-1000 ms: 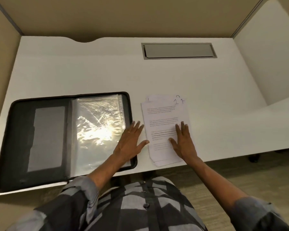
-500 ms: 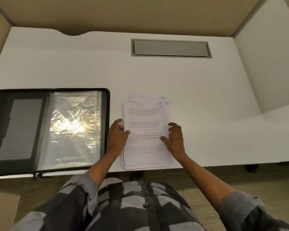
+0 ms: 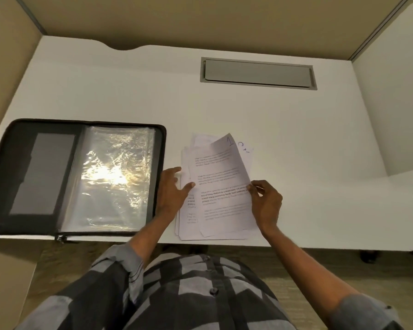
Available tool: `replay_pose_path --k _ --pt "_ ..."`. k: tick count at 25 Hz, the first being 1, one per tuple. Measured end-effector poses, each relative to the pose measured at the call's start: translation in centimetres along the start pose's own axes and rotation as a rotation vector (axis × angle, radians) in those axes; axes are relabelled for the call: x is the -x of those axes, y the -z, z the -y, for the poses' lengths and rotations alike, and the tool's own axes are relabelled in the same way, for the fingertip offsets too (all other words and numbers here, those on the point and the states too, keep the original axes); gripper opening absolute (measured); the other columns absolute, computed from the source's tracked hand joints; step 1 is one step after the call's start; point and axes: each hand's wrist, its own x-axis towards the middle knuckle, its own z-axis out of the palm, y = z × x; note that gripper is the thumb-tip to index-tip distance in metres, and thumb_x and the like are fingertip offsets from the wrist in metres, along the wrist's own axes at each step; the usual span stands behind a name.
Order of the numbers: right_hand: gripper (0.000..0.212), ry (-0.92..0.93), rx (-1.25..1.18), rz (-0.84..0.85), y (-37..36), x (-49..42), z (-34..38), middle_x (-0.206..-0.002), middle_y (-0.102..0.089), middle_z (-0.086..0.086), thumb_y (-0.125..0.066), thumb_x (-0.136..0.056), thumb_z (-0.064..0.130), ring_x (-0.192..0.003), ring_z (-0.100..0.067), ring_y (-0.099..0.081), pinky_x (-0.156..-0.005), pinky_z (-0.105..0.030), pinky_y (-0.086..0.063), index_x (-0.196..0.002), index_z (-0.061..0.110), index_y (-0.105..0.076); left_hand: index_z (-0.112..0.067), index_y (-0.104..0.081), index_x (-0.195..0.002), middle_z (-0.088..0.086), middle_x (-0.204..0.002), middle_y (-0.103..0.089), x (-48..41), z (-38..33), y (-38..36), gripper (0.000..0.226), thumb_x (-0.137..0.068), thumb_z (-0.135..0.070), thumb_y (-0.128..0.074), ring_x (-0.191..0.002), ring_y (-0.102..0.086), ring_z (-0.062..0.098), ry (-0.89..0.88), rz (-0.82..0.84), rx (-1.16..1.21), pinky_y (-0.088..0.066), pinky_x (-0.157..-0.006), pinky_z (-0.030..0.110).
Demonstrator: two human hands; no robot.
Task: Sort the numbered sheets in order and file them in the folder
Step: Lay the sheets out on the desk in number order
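A black zip folder [image 3: 17,167] lies open on the left of the white desk [image 3: 296,139], its clear plastic sleeves [image 3: 110,177] facing up. To its right lies a loose stack of printed sheets [image 3: 188,225]. The top sheet [image 3: 222,177], marked 1 in its upper right corner, is lifted and tilted off the stack. My right hand [image 3: 265,203] pinches its right edge. My left hand [image 3: 172,191] rests at the stack's left edge, thumb on the lifted sheet. Another handwritten number shows on the sheet beneath, partly hidden.
A grey cable hatch [image 3: 258,73] is set into the desk at the back. Beige partition walls [image 3: 200,20] close in the back and left, and a white panel [image 3: 391,103] stands on the right. The desk's front edge runs just under the stack.
My right hand has taken hold of the top sheet's right edge and raised it off the stack. My left hand shifted to the stack's left side, off the folder.
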Motion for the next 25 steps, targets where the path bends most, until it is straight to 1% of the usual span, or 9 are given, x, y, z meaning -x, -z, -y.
replay_pose_path --k 2,3,6,9,11,14,17,22,25 --pt "0.011 -0.068 -0.111 0.011 0.7 -0.7 1.1 -0.090 -0.074 0.008 -0.075 -0.093 0.019 -0.079 0.002 -0.069 -0.076 -0.018 -0.058 -0.102 0.014 -0.076 -0.020 -0.050 -0.140 -0.003 -0.139 -0.048 0.0 0.1 0.1 0.066 -0.084 -0.033 -0.083 -0.110 -0.054 0.010 -0.017 0.027 0.004 -0.044 -0.082 0.014" --pt "0.010 -0.116 -0.164 0.028 1.0 -1.2 1.6 -0.088 -0.074 0.010 -0.076 -0.091 0.022 -0.078 0.002 -0.070 -0.076 -0.021 -0.059 -0.101 0.017 -0.076 -0.020 -0.049 -0.142 -0.006 -0.139 -0.048 0.0 0.0 0.1 0.067 -0.086 -0.036 -0.081 -0.112 -0.054 0.009 -0.005 0.038 0.017 -0.045 -0.085 0.018" --pt "0.013 -0.206 -0.313 0.108 1.6 -2.7 2.5 -0.091 -0.079 0.005 -0.079 -0.088 0.026 -0.086 -0.014 -0.075 -0.079 -0.032 -0.060 -0.100 0.022 -0.077 -0.019 -0.046 -0.148 -0.008 -0.134 -0.054 -0.2 -1.0 0.4 0.070 -0.089 -0.040 -0.077 -0.110 -0.059 0.009 0.086 0.081 0.157 -0.050 -0.086 0.022" --pt "0.018 -0.247 -0.478 0.175 1.7 -3.8 3.0 -0.099 -0.079 -0.003 -0.079 -0.089 0.022 -0.093 -0.023 -0.075 -0.084 -0.036 -0.059 -0.106 0.017 -0.077 -0.022 -0.053 -0.141 -0.007 -0.115 -0.067 -0.1 -2.0 1.1 0.054 -0.092 -0.031 -0.075 -0.101 -0.066 0.007 0.146 0.153 0.348 -0.053 -0.078 0.015" --pt "0.021 -0.244 -0.520 0.203 1.3 -4.5 3.7 -0.103 -0.079 -0.004 -0.078 -0.090 0.020 -0.095 -0.022 -0.074 -0.087 -0.036 -0.058 -0.109 0.014 -0.076 -0.019 -0.059 -0.131 -0.004 -0.104 -0.073 -0.3 -2.1 1.7 0.041 -0.093 -0.021 -0.074 -0.097 -0.071 0.012 0.208 0.179 0.494 -0.056 -0.076 0.019" --pt "0.021 -0.248 -0.524 0.276 -0.4 -5.4 4.5 -0.105 -0.079 -0.002 -0.075 -0.091 0.017 -0.096 -0.021 -0.073 -0.087 -0.036 -0.058 -0.112 0.012 -0.075 -0.017 -0.065 -0.123 -0.004 -0.099 -0.079 -0.7 -1.8 3.5 0.034 -0.091 -0.015 -0.076 -0.093 -0.075 0.012 0.277 0.159 0.639 -0.058 -0.072 0.023" --pt "0.023 -0.234 -0.430 0.368 -3.0 -6.4 6.2 -0.106 -0.078 0.001 -0.076 -0.091 0.020 -0.101 -0.023 -0.072 -0.091 -0.043 -0.058 -0.114 0.016 -0.076 -0.015 -0.068 -0.117 0.003 -0.104 -0.079 -1.8 -1.1 6.4 0.030 -0.089 -0.012 -0.077 -0.095 -0.076 0.019 0.315 0.074 0.705 -0.061 -0.077 0.030" --pt "0.018 -0.138 -0.348 0.469 -10.3 -7.6 12.7 -0.098 -0.079 0.006 -0.078 -0.089 0.018 -0.096 -0.022 -0.072 -0.085 -0.037 -0.059 -0.107 0.019 -0.076 -0.015 -0.068 -0.122 0.005 -0.106 -0.078 -6.6 0.9 14.3 0.028 -0.094 -0.013 -0.072 -0.100 -0.075 0.024 0.271 0.004 0.629 -0.060 -0.087 0.042" --pt "0.019 -0.095 -0.317 0.515 -16.3 -9.0 17.6 -0.099 -0.078 0.004 -0.074 -0.091 0.015 -0.099 -0.024 -0.073 -0.092 -0.043 -0.060 -0.110 0.016 -0.075 -0.012 -0.069 -0.120 0.007 -0.107 -0.078 -11.2 2.2 20.4 0.026 -0.094 -0.010 -0.071 -0.101 -0.075 0.026 0.257 -0.039 0.612 -0.060 -0.084 0.036"
